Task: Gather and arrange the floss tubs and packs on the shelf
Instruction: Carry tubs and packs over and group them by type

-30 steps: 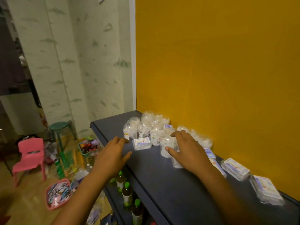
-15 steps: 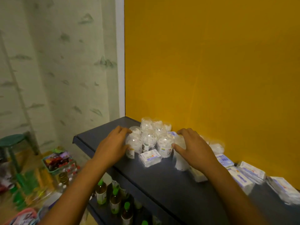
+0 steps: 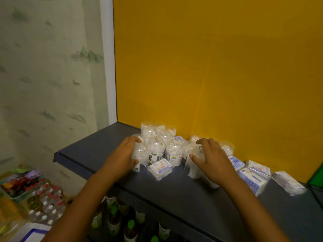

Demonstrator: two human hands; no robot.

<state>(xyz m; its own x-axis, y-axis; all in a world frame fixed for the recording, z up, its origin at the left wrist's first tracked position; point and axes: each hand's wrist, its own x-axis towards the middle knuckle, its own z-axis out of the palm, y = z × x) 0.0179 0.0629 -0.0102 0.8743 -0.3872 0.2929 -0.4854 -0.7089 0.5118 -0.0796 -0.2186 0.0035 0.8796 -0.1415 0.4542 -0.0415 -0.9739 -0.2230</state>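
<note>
My left hand [image 3: 122,158] and right hand [image 3: 212,159] cup the floss tubs [image 3: 157,147] near the shelf's [image 3: 97,154] back corner, fingers curled; grip blurry, probably touching.

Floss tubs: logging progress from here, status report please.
Left hand and right hand cup the floss tubs from both sides. One flat pack loose in front. Nothing blocking.
</note>
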